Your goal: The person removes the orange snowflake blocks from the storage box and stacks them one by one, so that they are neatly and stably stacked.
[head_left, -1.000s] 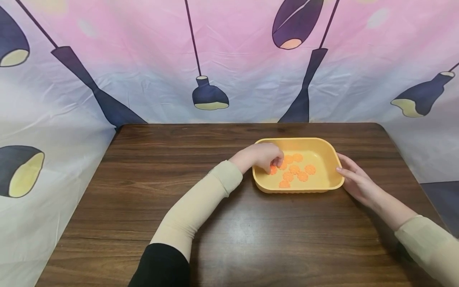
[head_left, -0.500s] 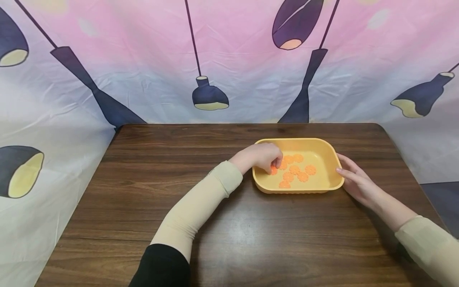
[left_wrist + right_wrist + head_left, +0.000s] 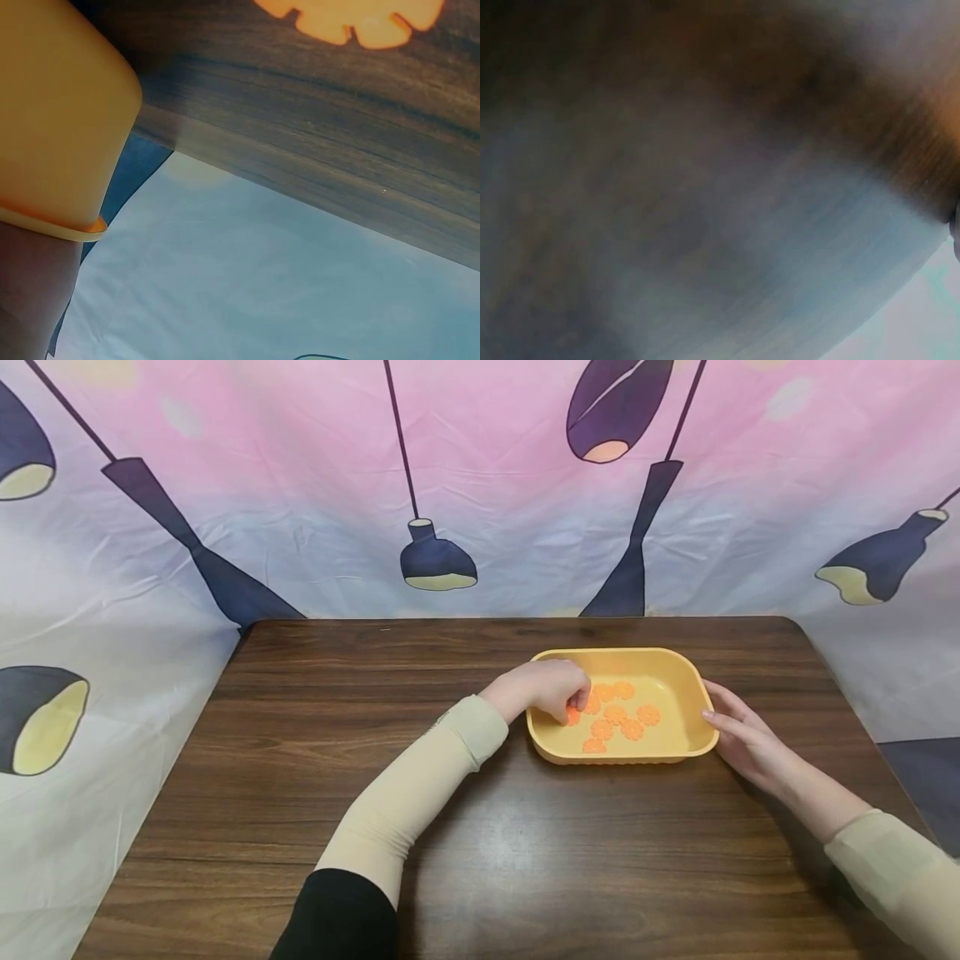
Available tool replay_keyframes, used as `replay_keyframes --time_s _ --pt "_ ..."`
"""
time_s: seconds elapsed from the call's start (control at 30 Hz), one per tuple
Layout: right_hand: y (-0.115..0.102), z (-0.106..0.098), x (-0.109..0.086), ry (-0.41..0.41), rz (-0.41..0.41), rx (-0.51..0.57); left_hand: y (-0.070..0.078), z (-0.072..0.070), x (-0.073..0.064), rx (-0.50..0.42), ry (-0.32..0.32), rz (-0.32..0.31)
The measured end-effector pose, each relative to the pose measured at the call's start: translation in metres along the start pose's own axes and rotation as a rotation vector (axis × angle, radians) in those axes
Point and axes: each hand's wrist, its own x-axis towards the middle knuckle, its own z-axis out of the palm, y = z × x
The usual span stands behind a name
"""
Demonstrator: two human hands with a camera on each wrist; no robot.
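A yellow rectangular basin [image 3: 675,753] with rounded corners stands on the table, right of centre. Several flat orange slices [image 3: 615,715] with scalloped edges, like crinkle-cut carrot, lie on its floor. Reaching over the left rim, my left hand [image 3: 553,687] has its fingers bent down and pinches one orange slice [image 3: 573,717] near the left wall. The fingertips are partly hidden. At the other end my right hand [image 3: 738,735] holds the basin's right rim, thumb on the edge and fingers along the outside. In the left wrist view the basin [image 3: 60,112] fills the left side.
The brown wooden table [image 3: 360,693] extends to the left and in front of the basin. Behind it hangs a cloth [image 3: 517,510] printed with lamps. An orange scalloped shape [image 3: 360,19] shows at the top of the left wrist view. The right wrist view is blurred.
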Motion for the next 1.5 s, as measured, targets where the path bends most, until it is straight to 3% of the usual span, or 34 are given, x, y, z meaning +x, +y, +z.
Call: replay_keyframes --time_s 0.3,0.53,0.8,0.97,1.23,1.37,1.5 --pt "-0.001 0.001 0.001 0.003 -0.001 0.005 0.000 0.000 0.000 -0.001 -0.001 -0.002" --pt "-0.001 0.001 0.001 0.009 -0.001 0.002 0.000 -0.004 -0.002 -0.040 0.068 0.017" --pt "0.000 0.002 0.000 0.006 -0.006 0.014 -0.003 -0.020 -0.014 -0.099 0.149 0.046" --pt "0.000 0.002 -0.001 0.018 0.004 0.001 -0.008 -0.033 -0.028 -0.150 0.211 0.073" --pt "0.000 0.001 -0.001 0.022 -0.003 -0.003 -0.019 -0.049 -0.061 -0.339 0.273 0.092" --pt "-0.001 0.001 -0.001 0.017 -0.005 -0.008 -0.030 -0.050 -0.079 -0.421 0.255 0.070" --pt "-0.001 0.002 0.000 0.015 0.000 -0.007 -0.042 -0.047 -0.095 -0.447 0.214 0.026"
